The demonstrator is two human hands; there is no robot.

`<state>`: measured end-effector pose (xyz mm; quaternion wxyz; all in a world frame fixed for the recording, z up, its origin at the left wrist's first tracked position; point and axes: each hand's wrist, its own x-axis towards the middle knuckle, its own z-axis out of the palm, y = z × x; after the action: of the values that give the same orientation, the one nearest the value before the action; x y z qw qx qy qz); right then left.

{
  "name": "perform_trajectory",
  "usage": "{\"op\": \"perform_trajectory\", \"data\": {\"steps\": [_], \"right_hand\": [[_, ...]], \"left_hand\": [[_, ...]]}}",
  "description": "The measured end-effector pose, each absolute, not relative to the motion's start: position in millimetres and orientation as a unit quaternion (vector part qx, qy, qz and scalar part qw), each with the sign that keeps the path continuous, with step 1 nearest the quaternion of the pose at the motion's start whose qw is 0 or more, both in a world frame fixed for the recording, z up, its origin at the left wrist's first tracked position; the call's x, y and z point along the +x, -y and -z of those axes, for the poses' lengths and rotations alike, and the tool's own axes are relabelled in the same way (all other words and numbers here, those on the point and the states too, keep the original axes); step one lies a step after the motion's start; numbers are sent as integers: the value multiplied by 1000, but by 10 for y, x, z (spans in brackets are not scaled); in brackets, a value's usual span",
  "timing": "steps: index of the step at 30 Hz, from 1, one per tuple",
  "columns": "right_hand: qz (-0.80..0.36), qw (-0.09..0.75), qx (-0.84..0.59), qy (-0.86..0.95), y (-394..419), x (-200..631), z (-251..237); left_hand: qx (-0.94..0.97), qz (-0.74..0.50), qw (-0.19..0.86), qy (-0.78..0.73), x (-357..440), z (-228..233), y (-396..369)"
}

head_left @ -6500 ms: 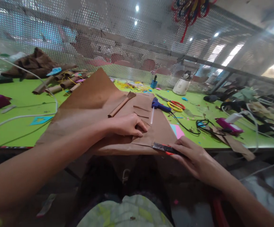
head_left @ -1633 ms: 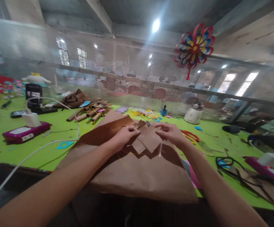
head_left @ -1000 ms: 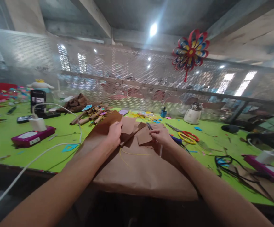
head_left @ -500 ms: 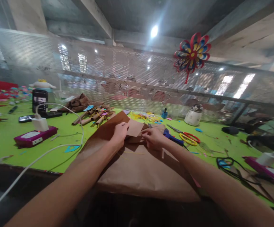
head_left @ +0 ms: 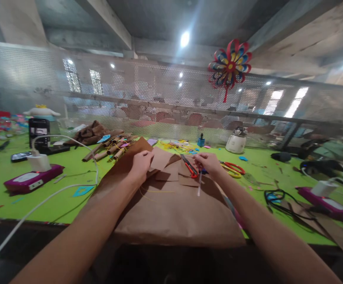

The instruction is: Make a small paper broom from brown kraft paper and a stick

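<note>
A big brown paper sheet (head_left: pixel 174 215) lies on the green table (head_left: pixel 71 173) and hangs over its near edge. Smaller cut brown paper pieces (head_left: pixel 167 167) rest on its far part. My left hand (head_left: pixel 141 163) grips the left edge of those pieces, fingers curled over them. My right hand (head_left: pixel 209 163) holds a red and black utility knife (head_left: pixel 189 166) just right of the pieces, its tip pointing away from me. A clear glue stick (head_left: pixel 199 186) lies on the sheet under my right wrist.
Red and yellow scissors (head_left: pixel 235 168) lie right of my right hand. Rolled paper tubes (head_left: pixel 109 148) sit at back left. A purple device with a white charger (head_left: pixel 32 177) and white cable (head_left: pixel 50 197) are at left; black cable (head_left: pixel 273 195) and another purple device (head_left: pixel 325 199) at right. A mesh fence (head_left: pixel 159 102) backs the table.
The right hand, which was on the paper pieces half a second ago, now holds the utility knife beside them. The left hand stays on the pieces' left edge. The view has shifted slightly.
</note>
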<state>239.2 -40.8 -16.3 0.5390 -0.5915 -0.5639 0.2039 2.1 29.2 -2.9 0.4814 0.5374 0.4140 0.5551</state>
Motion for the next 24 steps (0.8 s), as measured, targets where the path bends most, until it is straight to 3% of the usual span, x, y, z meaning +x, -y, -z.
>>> {"op": "perform_trajectory", "data": {"steps": [9,18,21,24], "right_hand": [[-136,496,-576,635,459,2138,169],[-103,550,-555,615,471,2097,113],[-154,573,-542,595,509,2118,45],[-233,541,-528,612,541,2079,50]], "left_hand": [[449,-555,630,-307,53,-109,-241],[614,-371,614,-330,237,-184,-80],[643,-335,607,-325,258,-66,-66],[641,-290,634,-321,249,53,-52]]}}
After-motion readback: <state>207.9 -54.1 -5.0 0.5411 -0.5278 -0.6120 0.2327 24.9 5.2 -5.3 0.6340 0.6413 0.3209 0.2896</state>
